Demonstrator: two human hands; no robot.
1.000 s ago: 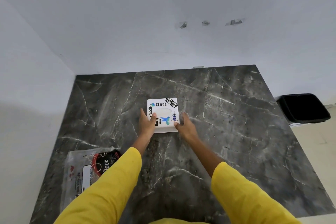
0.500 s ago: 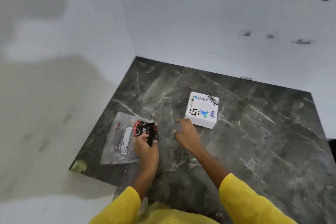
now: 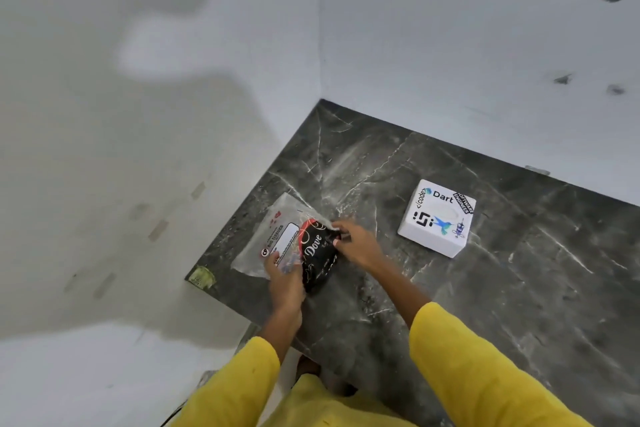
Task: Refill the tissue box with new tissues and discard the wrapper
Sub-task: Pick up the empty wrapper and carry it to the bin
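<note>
A clear plastic tissue pack (image 3: 277, 236) with a black and red "Dove" end lies near the left front corner of the dark marble table (image 3: 485, 288). My left hand (image 3: 285, 282) grips its near edge. My right hand (image 3: 358, 246) pinches the wrapper at the top of the black end. The white tissue box (image 3: 437, 217), covered in stickers, sits to the right of the pack, apart from both hands.
White walls close the table in on the left and at the back. A yellowish patch (image 3: 203, 277) marks the table's front left corner. My yellow sleeves fill the bottom of the view.
My right hand has moved left from beside the tissue box onto the pack. Both hands now hold the wrapper. The view has swung further left.
</note>
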